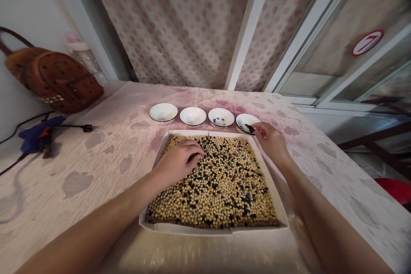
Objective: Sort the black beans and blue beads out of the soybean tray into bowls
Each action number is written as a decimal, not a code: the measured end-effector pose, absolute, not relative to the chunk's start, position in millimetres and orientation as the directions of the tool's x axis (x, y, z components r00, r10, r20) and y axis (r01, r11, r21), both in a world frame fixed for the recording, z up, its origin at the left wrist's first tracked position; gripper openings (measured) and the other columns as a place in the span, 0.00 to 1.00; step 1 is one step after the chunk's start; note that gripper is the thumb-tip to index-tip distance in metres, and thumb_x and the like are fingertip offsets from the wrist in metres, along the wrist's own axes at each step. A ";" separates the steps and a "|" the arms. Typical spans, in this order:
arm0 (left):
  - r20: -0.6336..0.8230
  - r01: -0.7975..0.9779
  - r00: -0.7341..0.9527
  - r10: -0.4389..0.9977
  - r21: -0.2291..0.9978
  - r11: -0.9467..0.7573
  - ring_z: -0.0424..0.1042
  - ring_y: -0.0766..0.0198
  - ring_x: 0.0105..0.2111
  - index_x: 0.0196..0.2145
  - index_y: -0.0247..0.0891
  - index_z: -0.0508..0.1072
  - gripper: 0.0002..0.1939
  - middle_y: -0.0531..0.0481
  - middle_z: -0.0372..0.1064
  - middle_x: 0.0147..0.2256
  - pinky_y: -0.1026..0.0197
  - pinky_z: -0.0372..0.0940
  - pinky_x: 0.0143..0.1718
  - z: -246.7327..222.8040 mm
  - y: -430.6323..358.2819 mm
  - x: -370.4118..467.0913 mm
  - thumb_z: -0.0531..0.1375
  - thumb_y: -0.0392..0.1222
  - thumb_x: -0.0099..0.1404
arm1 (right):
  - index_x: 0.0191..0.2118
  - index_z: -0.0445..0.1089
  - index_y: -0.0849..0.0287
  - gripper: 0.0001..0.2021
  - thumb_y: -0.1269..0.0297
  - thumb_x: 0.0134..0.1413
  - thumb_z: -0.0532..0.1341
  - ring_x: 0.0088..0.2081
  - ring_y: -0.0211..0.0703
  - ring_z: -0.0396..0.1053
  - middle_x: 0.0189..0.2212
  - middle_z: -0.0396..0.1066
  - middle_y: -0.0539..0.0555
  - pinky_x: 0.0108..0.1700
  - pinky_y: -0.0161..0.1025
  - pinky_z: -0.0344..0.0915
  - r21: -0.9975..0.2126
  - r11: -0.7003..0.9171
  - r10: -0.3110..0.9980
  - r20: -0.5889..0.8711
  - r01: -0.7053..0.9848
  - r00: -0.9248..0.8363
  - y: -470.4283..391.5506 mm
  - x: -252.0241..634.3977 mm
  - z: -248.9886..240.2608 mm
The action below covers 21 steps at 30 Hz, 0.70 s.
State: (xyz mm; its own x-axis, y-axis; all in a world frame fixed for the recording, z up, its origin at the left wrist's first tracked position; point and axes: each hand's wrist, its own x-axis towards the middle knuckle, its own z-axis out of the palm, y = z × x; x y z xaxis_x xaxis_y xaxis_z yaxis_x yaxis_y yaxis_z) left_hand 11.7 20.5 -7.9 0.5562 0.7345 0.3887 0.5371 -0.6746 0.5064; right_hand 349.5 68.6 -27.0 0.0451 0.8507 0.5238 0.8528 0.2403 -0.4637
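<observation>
A shallow white box (258,232) full of small round beads (218,188) lies in front of me; most are tan, mixed with black, blue and a few green and purple ones. My left hand (178,160) rests over its upper left part, fingers curled down to the beads; what they pinch, if anything, is hidden. At the right-hand bowl (243,119), which holds a small pile of dark beads (249,128), my right hand (272,140) has its fingertips pinched together over the rim. Whatever is between them is too small to make out.
Left of that bowl stand a bowl with a few blue beads (221,115) and two white bowls (192,115). A blue glue gun (40,135) with a cord and a brown backpack (64,79) are on the left. Polka-dot curtains (180,30) hang behind the table.
</observation>
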 end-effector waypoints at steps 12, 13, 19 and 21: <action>0.380 0.531 0.558 0.737 0.519 -0.670 0.73 0.60 0.44 0.41 0.40 0.76 0.09 0.49 0.75 0.42 0.52 0.68 0.50 -9.4 20.9 11.9 0.56 0.34 0.69 | 0.34 0.69 0.55 0.10 0.56 0.59 0.56 0.16 0.36 0.65 0.21 0.70 0.47 0.23 0.36 0.61 -0.595 0.150 0.984 0.013 0.790 -0.177 19.9 318.5 23.8; 0.373 0.532 0.562 0.738 0.521 -0.668 0.72 0.60 0.45 0.42 0.41 0.76 0.09 0.49 0.75 0.43 0.52 0.67 0.50 -8.4 20.4 12.1 0.57 0.35 0.68 | 0.34 0.68 0.55 0.10 0.56 0.59 0.56 0.17 0.37 0.67 0.21 0.70 0.47 0.22 0.36 0.61 -0.597 0.125 0.968 -0.101 0.792 -0.228 15.1 315.2 25.8; 0.346 0.515 0.605 0.717 0.516 -0.684 0.70 0.58 0.47 0.42 0.41 0.77 0.09 0.48 0.74 0.44 0.52 0.65 0.53 1.4 16.1 15.2 0.64 0.42 0.64 | 0.43 0.63 0.57 0.11 0.56 0.58 0.57 0.23 0.41 0.73 0.25 0.69 0.50 0.25 0.39 0.70 -0.770 -0.029 0.901 -0.295 0.637 -0.317 7.0 291.3 16.7; 0.346 0.508 0.622 0.702 0.504 -0.698 0.70 0.58 0.48 0.42 0.41 0.77 0.10 0.48 0.73 0.44 0.52 0.65 0.53 3.0 15.6 15.7 0.65 0.42 0.63 | 0.45 0.62 0.57 0.13 0.57 0.58 0.58 0.28 0.43 0.75 0.29 0.69 0.51 0.31 0.42 0.74 -0.859 -0.046 0.902 -0.256 0.510 -0.349 9.5 285.1 11.1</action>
State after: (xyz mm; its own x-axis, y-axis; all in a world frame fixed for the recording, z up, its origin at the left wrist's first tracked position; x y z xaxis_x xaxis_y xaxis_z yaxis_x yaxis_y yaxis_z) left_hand 15.7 15.6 3.0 0.6218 0.7025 0.3463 0.5084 -0.6983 0.5038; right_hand 285.1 9.5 11.1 -0.3487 0.9017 -0.2555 0.5096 -0.0464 -0.8592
